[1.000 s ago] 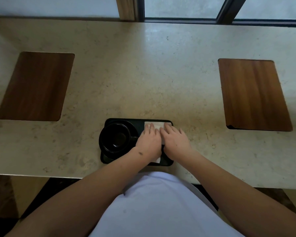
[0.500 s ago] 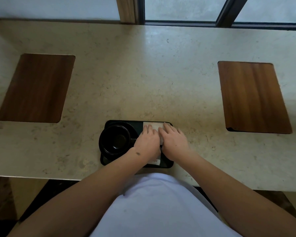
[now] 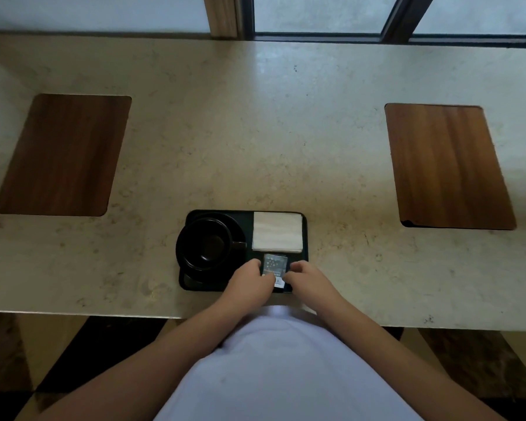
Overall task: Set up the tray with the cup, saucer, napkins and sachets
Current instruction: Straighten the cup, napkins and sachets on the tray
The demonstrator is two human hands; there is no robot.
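A black tray [image 3: 305,238] lies near the counter's front edge. On its left half a black cup [image 3: 205,243] stands on a black saucer [image 3: 237,227], handle pointing right. A white napkin stack [image 3: 277,231] fills the tray's back right. In front of it lie the sachets [image 3: 274,265], a small grey packet on top. My left hand [image 3: 249,281] touches the sachets' left edge with curled fingers. My right hand [image 3: 308,278] pinches their right edge. The sachets' near end is hidden by my hands.
The tray sits on a beige stone counter [image 3: 255,132]. Two wooden inlays are set in it, one at the left [image 3: 63,154] and one at the right [image 3: 447,167]. A window frame [image 3: 316,34] runs along the back.
Both hands have pulled back toward me from the napkin stack to the sachets. The napkins are now uncovered.
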